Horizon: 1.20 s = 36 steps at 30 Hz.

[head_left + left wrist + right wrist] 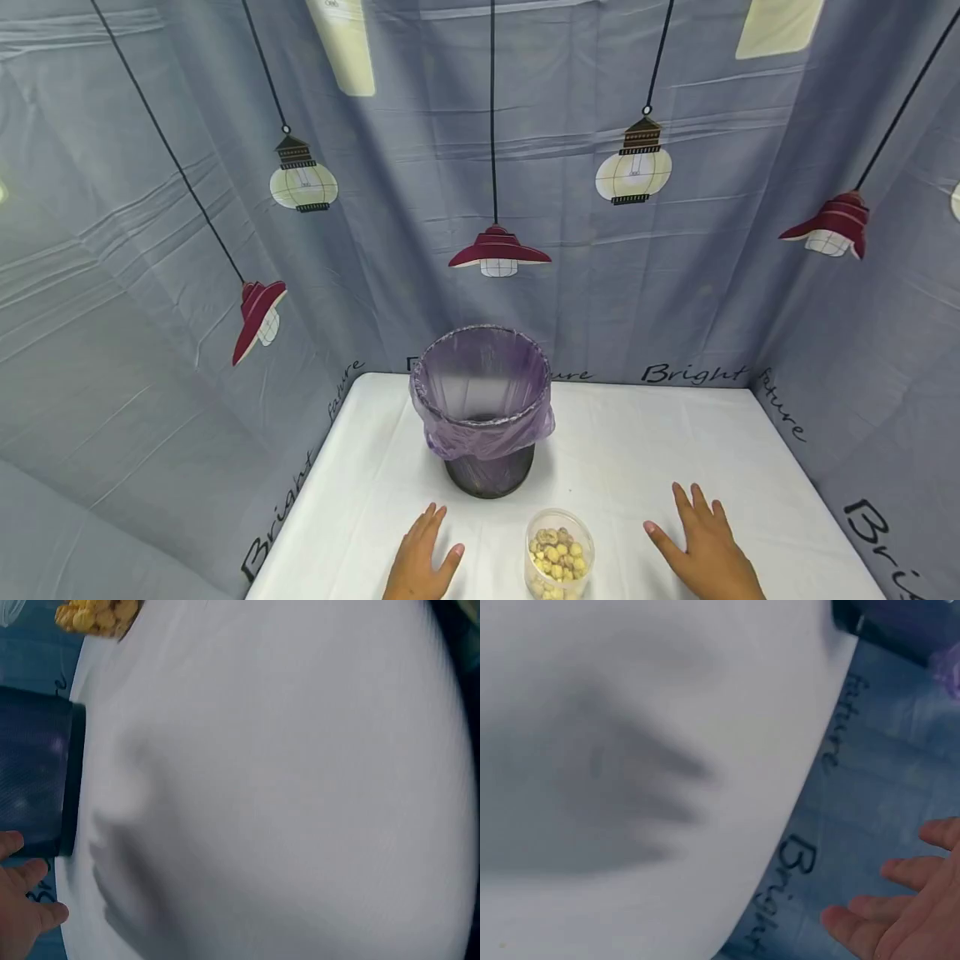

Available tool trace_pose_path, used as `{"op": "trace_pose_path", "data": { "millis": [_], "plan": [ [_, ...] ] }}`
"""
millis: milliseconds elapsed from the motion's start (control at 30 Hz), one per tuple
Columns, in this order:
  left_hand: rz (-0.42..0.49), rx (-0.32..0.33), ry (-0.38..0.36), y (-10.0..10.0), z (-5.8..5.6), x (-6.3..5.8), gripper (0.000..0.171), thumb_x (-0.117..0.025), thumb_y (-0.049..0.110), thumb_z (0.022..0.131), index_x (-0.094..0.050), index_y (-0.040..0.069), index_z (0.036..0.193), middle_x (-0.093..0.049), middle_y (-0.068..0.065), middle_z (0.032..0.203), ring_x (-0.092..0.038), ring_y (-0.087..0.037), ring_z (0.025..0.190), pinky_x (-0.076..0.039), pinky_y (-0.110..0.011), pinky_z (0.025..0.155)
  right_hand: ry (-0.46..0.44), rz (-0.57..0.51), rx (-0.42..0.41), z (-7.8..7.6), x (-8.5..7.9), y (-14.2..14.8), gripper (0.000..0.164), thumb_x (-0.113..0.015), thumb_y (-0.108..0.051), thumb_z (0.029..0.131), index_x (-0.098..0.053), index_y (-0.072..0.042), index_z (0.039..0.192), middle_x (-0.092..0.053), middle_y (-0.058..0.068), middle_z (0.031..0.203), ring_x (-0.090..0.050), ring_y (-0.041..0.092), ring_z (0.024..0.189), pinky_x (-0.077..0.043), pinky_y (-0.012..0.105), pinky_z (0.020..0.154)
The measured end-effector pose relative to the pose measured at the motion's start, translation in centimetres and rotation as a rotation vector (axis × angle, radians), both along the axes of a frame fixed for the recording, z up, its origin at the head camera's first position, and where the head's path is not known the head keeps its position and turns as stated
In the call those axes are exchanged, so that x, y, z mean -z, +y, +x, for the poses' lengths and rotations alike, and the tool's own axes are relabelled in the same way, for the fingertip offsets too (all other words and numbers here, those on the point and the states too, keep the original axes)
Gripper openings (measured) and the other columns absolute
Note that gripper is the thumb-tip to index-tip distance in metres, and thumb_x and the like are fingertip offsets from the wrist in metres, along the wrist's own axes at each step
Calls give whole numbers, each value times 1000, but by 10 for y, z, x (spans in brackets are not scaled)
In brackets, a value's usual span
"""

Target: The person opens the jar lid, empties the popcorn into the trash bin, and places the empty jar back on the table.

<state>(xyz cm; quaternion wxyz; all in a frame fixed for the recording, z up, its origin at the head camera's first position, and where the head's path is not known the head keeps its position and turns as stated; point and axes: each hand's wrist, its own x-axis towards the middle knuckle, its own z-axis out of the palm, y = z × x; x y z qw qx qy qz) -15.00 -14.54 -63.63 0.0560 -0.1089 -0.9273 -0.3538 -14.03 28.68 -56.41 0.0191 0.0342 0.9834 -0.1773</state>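
My left hand (422, 557) hovers over the white table with its fingers spread, left of a clear round tub (531, 575). Inside the tub lie many small yellowish, popcorn-like pieces (558, 554). To the right of the tub, my right hand (708, 546) is also spread and holds nothing. Behind the tub stands a dark mesh waste bin (491, 475) lined with a purple plastic bag (487, 439) folded over its rim. In the left wrist view, the left fingers (34, 874) appear beside the bin. Right fingers (915, 874) are extended in the right wrist view, touching nothing visible.
A white cloth covers the table (645, 442). Grey-blue curtains (600, 317) printed with lamps and lettering hang behind and at both sides of it. A tiny yellowish crumb (502, 946) lies on the cloth in the right wrist view.
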Motion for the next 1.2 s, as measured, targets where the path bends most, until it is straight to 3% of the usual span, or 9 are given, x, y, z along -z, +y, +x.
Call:
{"op": "trace_pose_path", "data": {
  "millis": [167,333,400,600,800,900,1033,1200],
  "plan": [
    [80,63,28,15,5,9,64,-59,39,99,-44,-1,146,-45,-27,148,-47,-48,131,-40,-69,99,-42,-55,-39,1,-12,-19,104,-47,-73,91,-27,9,152,-15,42,154,-17,69,134,-34,82,88],
    [83,119,38,30,9,16,66,-59,38,99,-40,-1,148,-47,-22,148,-49,-43,131,-44,-62,100,-47,-104,-68,2,-22,-39,103,-46,-75,90,-27,4,154,-20,37,156,-30,60,136,-40,77,88],
    [102,148,9,37,12,15,69,-60,39,98,-37,-1,149,-46,-23,149,-48,-45,131,-44,-63,100,-49,-125,-86,4,-24,-48,102,-48,-75,89,-29,2,154,-21,35,156,-34,58,135,-42,75,88],
    [267,181,-204,54,18,11,82,-61,43,96,-23,6,157,-35,-23,155,-37,-49,138,-35,-70,104,-49,-186,-142,9,-26,-69,96,-54,-69,90,-32,-1,154,-26,32,157,-40,54,133,-44,72,92],
    [424,220,-300,66,16,9,89,-66,35,94,-12,5,159,-27,-23,159,-35,-47,139,-35,-70,104,-31,-234,-179,10,-26,-84,96,-57,-68,89,-34,-1,153,-30,31,155,-40,53,135,-42,70,97],
    [445,275,-329,74,15,10,97,-69,34,92,-6,3,159,-19,-26,160,-34,-48,139,-38,-66,103,-43,-251,-187,11,-25,-90,97,-59,-67,88,-35,0,153,-32,32,154,-40,53,135,-42,69,98],
    [418,350,-307,86,12,14,103,-73,32,89,-3,3,158,-17,-29,159,-36,-48,137,-46,-53,101,-58,-276,-207,11,-23,-98,99,-65,-64,85,-35,2,152,-31,35,153,-42,56,132,-44,70,94],
    [437,414,-309,101,4,22,106,-77,26,83,-6,3,158,-20,-26,159,-36,-35,139,-43,-40,106,-38,-308,-262,10,-22,-107,101,-71,-61,82,-34,4,151,-30,37,152,-44,57,129,-45,71,91]
  ]
}}
